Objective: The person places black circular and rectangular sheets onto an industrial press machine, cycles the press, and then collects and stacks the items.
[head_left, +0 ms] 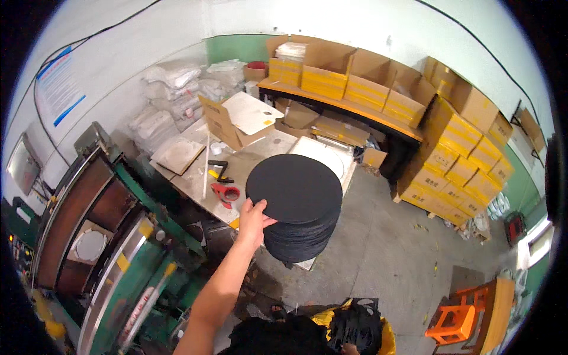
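Observation:
In the middle stands a tall stack of thin black round discs (299,242) at the table's near corner. My left hand (253,223) grips the left edge of the top black disc (294,188), thumb and fingers closed on its rim. That disc lies flat over the others; whether it is lifted off them I cannot tell. Only a small part of my right hand (349,349) shows at the lower edge, beside a heap of black pieces (356,328) in a yellow bag (387,338). Its fingers are hidden.
A red tape dispenser (225,194) and an open carton (228,127) are on the table (189,190). Green machinery (127,284) stands at left. Taped cartons (447,160) are piled at right, others on a bench (343,103). An orange stool (452,324) stands lower right.

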A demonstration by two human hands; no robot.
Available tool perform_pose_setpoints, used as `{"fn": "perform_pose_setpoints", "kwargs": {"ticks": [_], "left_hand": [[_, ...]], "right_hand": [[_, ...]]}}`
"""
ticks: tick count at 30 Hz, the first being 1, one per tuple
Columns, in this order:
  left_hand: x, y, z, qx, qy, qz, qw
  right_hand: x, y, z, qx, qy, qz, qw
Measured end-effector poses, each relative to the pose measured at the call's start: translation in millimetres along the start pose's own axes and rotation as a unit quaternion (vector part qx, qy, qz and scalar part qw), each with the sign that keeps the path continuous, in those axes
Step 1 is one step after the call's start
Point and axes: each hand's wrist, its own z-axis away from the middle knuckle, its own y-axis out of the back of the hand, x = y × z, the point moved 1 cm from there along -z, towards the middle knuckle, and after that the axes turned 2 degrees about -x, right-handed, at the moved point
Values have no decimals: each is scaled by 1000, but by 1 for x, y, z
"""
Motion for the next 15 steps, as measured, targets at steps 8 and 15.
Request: {"fn": "perform_pose_setpoints", "kwargs": {"ticks": [8, 15], "left_hand": [[12, 7, 8, -85, 48, 24, 995], [-10, 175, 152, 73, 49, -3, 996]], "right_hand": [[-163, 11, -83, -153, 133, -138, 969], [-333, -12, -43, -122, 228, -67, 964]]}}
